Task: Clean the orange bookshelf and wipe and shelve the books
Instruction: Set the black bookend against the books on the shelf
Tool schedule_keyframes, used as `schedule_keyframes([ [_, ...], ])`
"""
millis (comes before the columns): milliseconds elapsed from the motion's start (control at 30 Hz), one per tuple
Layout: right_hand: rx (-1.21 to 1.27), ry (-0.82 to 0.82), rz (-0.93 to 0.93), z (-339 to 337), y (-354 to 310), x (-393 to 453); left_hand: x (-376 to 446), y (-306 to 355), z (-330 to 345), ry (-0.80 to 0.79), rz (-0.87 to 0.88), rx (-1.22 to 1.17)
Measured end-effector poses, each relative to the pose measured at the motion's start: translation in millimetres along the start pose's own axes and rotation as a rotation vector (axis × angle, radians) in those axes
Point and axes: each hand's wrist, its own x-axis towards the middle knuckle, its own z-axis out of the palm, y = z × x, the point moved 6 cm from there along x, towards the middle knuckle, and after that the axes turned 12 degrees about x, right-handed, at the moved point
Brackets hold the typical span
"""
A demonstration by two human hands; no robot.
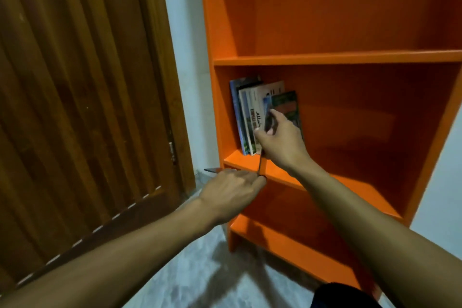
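The orange bookshelf (325, 60) stands in front of me with its upper compartment bare. Several books (247, 117) stand upright at the left end of the middle shelf. My right hand (282, 142) grips the rightmost one, a dark green book (287, 105), thumb on its left edge and fingers on the cover. My left hand (230, 190) is closed at the shelf's front edge. It holds a thin dark object (211, 170) that sticks out to its left, and I cannot tell what it is.
A brown wooden door (75, 82) fills the left side, close to the bookshelf. A strip of white wall (190, 57) separates them. The grey marbled floor (212, 270) lies below. To the right of the books, the middle shelf (362, 187) is bare.
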Motion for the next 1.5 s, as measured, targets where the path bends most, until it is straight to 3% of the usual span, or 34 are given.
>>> schedule_keyframes([
  [133, -0.122, 0.183, -0.023, -54, 14, 16, 44, 4, 10, 0.14, -0.003, -0.023],
  [267, -0.092, 0.35, 0.036, -103, 47, 20, 56, -2, 18, 0.162, -0.096, -0.094],
  [400, -0.181, 0.452, 0.07, -130, 82, 22, 53, -42, 67, 0.201, -0.459, -0.37],
  [567, -0.358, 0.476, 0.135, -124, 121, 34, 92, -60, 162, -0.007, -0.829, -0.744],
  [700, -0.423, 0.452, 0.135, -111, 141, 37, 123, -58, 205, -0.069, -1.175, -1.033],
  [900, -0.418, 0.415, 0.091, -94, 157, 31, 157, -57, 206, -0.03, -1.477, -0.996],
  [1100, -0.326, 0.306, -0.059, -67, 165, 16, 174, -61, 205, 0.059, -1.564, -0.967],
  [1333, -0.303, 0.246, 0.089, -64, 190, 24, 182, -71, 189, 0.234, -1.539, -1.034],
  [1500, -0.282, 0.181, 0.134, -53, 195, 43, 188, -75, 182, 0.228, -1.52, -1.06],
])
